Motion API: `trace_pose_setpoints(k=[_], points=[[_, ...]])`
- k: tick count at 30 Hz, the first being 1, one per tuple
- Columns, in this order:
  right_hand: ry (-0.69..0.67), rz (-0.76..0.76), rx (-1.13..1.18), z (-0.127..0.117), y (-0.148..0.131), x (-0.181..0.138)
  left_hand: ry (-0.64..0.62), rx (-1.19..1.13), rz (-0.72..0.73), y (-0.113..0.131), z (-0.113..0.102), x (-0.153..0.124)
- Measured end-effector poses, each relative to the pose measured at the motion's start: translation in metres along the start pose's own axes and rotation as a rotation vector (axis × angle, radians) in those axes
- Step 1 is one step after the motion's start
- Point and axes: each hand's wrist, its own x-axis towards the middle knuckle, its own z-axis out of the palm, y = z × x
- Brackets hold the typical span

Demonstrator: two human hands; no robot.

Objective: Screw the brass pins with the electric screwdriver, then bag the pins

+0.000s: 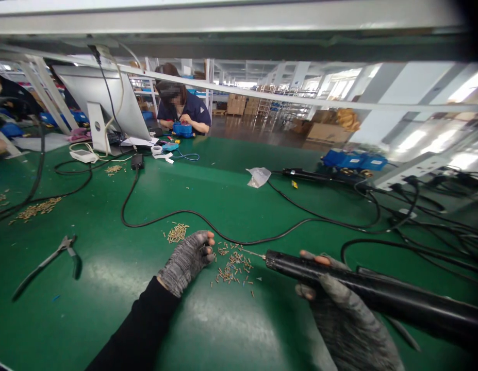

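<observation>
My right hand (339,304), in a grey fingerless glove, grips a long black electric screwdriver (362,291) whose thin bit points left at a scatter of small brass screws (233,268) on the green table (118,319). My left hand (188,260), also gloved, rests on the table just left of that scatter. Its fingertips are curled together at the screws; whether they pinch one is too small to see. A second small heap of screws (177,232) lies just beyond the left hand.
Pliers (49,260) lie at the left. Black cables (231,226) snake across the table. More screws (37,208), a clear bag (258,176), blue parts (355,161) and a monitor (103,100) stand farther off. A seated person (182,108) works at the far side.
</observation>
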Motion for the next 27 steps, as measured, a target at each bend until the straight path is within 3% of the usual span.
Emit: trace_pose_setpoints(k=[6, 27], points=[[0.115, -0.048, 0.053, 0.0, 0.005, 0.002, 0.055, -0.044, -0.001, 0.008, -0.003, 0.003], [0.047, -0.01, 0.048, -0.004, 0.02, 0.008, 0.024, -0.038, -0.011, 0.012, 0.001, -0.001]])
